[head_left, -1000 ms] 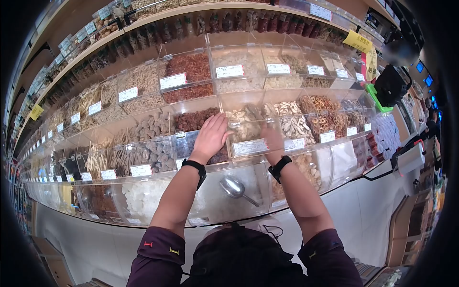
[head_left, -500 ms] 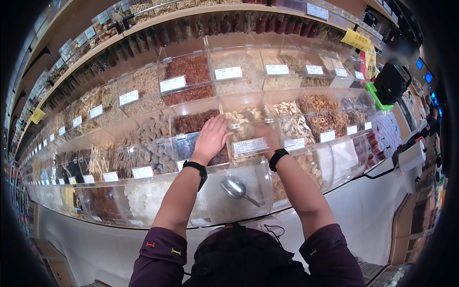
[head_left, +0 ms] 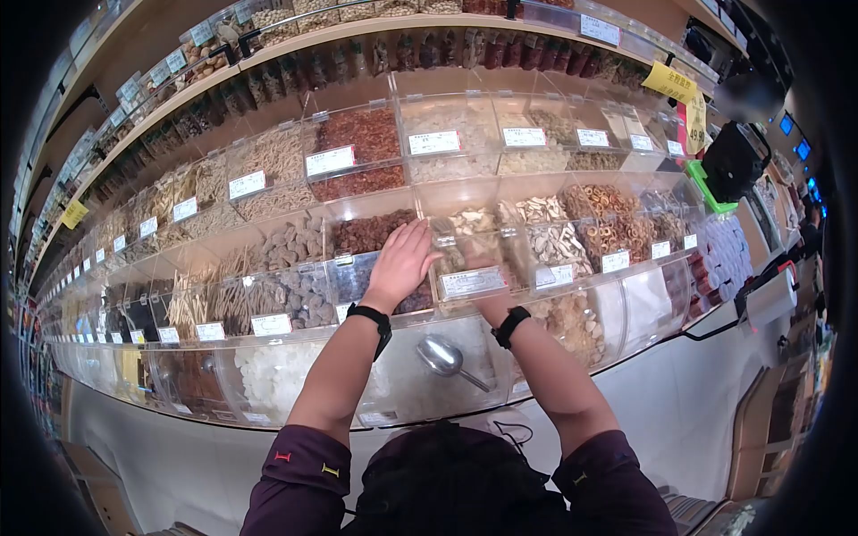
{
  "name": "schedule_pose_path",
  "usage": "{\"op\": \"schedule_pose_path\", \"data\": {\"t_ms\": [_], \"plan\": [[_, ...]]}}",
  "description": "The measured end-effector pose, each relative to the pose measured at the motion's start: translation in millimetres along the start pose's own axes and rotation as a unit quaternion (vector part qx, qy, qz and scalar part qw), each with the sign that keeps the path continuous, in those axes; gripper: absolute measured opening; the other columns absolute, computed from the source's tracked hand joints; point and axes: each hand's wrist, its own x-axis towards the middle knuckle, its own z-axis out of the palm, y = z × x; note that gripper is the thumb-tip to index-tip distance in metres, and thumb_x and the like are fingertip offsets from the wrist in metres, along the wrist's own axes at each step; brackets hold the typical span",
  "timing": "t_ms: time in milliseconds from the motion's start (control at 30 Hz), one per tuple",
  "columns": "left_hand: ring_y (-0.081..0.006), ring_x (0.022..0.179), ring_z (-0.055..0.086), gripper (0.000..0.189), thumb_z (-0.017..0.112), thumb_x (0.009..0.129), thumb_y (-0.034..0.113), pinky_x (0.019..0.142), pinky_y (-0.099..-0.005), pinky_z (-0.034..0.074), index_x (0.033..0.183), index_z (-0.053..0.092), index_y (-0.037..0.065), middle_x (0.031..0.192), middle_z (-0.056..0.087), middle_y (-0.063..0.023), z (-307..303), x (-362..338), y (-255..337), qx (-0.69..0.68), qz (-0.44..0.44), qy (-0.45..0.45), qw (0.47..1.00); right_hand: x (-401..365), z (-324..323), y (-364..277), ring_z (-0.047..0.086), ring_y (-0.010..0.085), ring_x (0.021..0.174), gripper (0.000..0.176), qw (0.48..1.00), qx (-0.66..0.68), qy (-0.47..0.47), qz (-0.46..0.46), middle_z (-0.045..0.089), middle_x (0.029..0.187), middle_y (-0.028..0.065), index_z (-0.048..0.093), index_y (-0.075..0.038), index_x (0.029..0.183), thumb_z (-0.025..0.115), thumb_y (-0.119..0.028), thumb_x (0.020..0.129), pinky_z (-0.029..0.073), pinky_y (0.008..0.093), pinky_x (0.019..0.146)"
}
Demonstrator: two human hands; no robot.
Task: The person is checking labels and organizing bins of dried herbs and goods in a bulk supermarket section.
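Observation:
My left hand (head_left: 402,259) lies over the clear divider beside a bin of dark brown dried pieces (head_left: 374,230), fingers stretched out, holding nothing. At the neighbouring bin of pale dried pieces (head_left: 472,221), my right hand (head_left: 493,302) is at the front panel. A white price label (head_left: 472,282) and the clear plastic partly hide it, and its fingers are smeared by motion. Below, a metal scoop (head_left: 441,355) rests in a clear-fronted bin (head_left: 402,380) in the lower row. Both wrists wear black bands.
Sliced white dried pieces (head_left: 556,239) and brown rings (head_left: 615,228) fill bins to the right. Grey lumpy pieces (head_left: 290,246) are on the left. Red-brown pieces (head_left: 362,134) sit in the row behind. A black device (head_left: 733,161) stands at the far right.
My right hand has moved slightly left and down, nearer the label. The left hand stays in place, and the view has shifted a little.

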Motion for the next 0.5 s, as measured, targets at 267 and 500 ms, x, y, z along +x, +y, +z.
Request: {"op": "schedule_pose_path", "data": {"t_ms": [267, 500], "plan": [[-0.0308, 0.133, 0.052, 0.046, 0.061, 0.098, 0.033, 0.118, -0.0447, 0.036, 0.127, 0.061, -0.002, 0.137, 0.06, -0.0176, 0, 0, -3, -0.003, -0.008, 0.004, 1.0, 12, -32, 0, 0.07, 0.0344, 0.073, 0.037, 0.988, 0.082, -0.094, 0.091, 0.069, 0.078, 0.0138, 0.063, -0.009, 0.122, 0.068, -0.025, 0.09, 0.055, 0.0454, 0.064], [-0.0323, 0.131, 0.054, 0.049, 0.067, 0.094, 0.033, 0.114, -0.0449, 0.04, 0.127, 0.061, -0.003, 0.135, 0.061, -0.0177, -4, -3, 1, 0.008, -0.015, 0.008, 1.0, 10, -96, 8, 0.069, 0.046, 0.087, 0.068, 0.937, 0.081, -0.244, 0.235, 0.07, 0.092, 0.0269, 0.039, 0.004, 0.145, 0.066, -0.025, 0.091, 0.055, 0.0538, 0.074]]}}
